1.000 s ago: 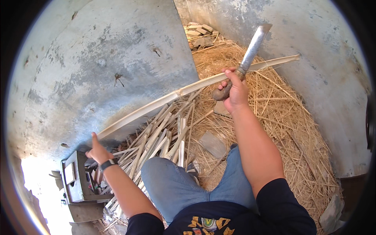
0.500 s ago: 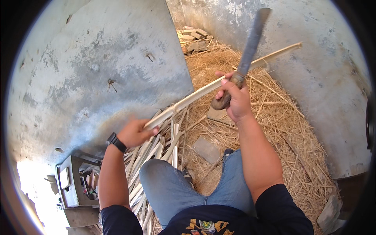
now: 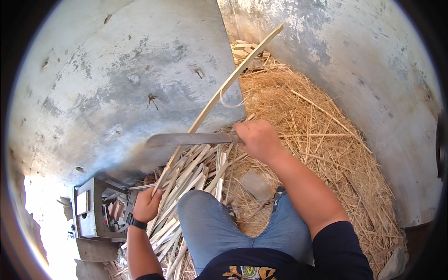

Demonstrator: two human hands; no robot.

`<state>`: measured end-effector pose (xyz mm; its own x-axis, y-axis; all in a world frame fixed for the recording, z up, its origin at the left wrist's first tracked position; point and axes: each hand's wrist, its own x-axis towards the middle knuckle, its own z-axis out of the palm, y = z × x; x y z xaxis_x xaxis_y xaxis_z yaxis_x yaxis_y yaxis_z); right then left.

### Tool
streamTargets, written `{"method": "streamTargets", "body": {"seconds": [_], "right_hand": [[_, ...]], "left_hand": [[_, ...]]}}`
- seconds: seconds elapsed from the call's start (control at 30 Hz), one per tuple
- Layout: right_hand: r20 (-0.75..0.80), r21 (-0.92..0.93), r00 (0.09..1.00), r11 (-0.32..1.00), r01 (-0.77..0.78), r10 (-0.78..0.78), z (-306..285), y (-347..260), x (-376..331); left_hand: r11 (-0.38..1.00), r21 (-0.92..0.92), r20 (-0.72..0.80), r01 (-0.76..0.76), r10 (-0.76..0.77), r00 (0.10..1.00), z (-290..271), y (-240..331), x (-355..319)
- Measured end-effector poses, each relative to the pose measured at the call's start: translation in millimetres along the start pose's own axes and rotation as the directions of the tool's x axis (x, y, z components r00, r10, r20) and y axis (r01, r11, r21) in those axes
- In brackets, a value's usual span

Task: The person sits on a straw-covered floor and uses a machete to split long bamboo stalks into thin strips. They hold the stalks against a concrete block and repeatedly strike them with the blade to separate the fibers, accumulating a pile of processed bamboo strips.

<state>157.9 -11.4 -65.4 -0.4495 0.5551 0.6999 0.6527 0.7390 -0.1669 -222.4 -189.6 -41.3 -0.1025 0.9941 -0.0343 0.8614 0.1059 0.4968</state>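
Note:
My left hand, with a dark watch on its wrist, is closed around the lower end of a long pale bamboo strip. From there the strip slants up and away to the right, past the corner of the wall. My right hand grips the handle of a machete, its handle mostly hidden in my fist. The dark blade points left and crosses the strip above my left hand; whether it touches cannot be made out. A thin curled shaving hangs from the strip.
Many split strips lie heaped by my left knee. Straw-like shavings cover the ground ahead and to the right. A flat slab lies between my feet. Worn grey walls rise at both sides, and a wooden box stands lower left.
My right hand has let go of the strip and brought the machete down, its blade swung from upward to leftward. My left hand has dropped lower, and the strip stands steeper.

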Motion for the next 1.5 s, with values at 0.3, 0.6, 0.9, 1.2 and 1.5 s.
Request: {"method": "streamTargets", "body": {"seconds": [0.3,0.6,0.9,1.2,1.5], "right_hand": [[-0.036,-0.079,0.989,0.986,-0.144,0.141,25.0,40.5,-12.9],[0.188,-0.075,0.977,0.993,-0.092,0.105,42.7,51.0,-17.1],[0.096,0.061,0.597,0.593,-0.803,0.797,3.7,107.9,-46.9],[0.293,0.152,0.949,0.975,-0.162,0.112,10.4,2.2,-19.1],[0.278,0.079,0.867,0.889,-0.450,0.414,26.8,26.2,-13.4]], "left_hand": [[0.990,-0.030,-0.073,0.135,-0.137,0.988,-7.3,-34.3,-63.8],[0.994,0.022,0.049,0.106,-0.107,0.993,-4.9,-22.9,-56.9],[0.983,0.113,0.046,0.144,-0.150,0.988,-9.6,-19.2,-69.3],[0.984,0.172,-0.184,-0.044,0.076,0.980,30.7,32.0,-10.7],[0.960,0.280,-0.317,-0.012,0.105,0.943,41.3,45.6,8.5]]}}
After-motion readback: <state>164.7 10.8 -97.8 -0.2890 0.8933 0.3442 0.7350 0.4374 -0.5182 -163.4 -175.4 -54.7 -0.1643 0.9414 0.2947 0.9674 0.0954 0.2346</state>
